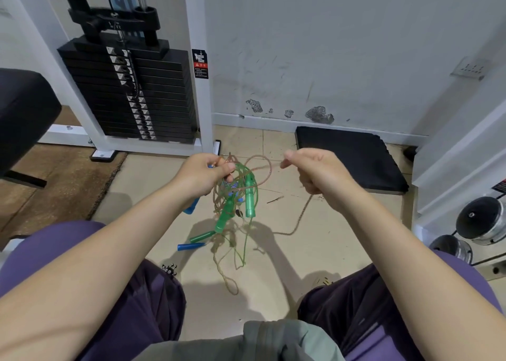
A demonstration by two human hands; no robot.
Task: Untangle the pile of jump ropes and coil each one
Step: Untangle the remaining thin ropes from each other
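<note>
My left hand (pixel 204 173) grips the top of a tangled bundle of jump ropes (pixel 235 190) held above the floor. Green handles (pixel 249 197) and a lower green handle (pixel 224 218) hang in the knot, with clear green and pinkish cords looped around them. A blue handle (pixel 191 206) pokes out under my left wrist. Another blue handle (pixel 190 246) and a green one (pixel 202 236) lie on the tiles. My right hand (pixel 315 169) pinches a pinkish cord (pixel 264 166) pulled sideways out of the bundle. A tan rope (pixel 299 218) trails from that hand down to the floor.
A weight stack machine (pixel 131 92) stands at the back left with a black padded seat (pixel 24 114) beside it. A black foam mat (pixel 347 158) lies against the wall. Chrome dumbbells (pixel 479 221) sit on a rack at right. My purple-clad knees frame the tiled floor (pixel 153 179).
</note>
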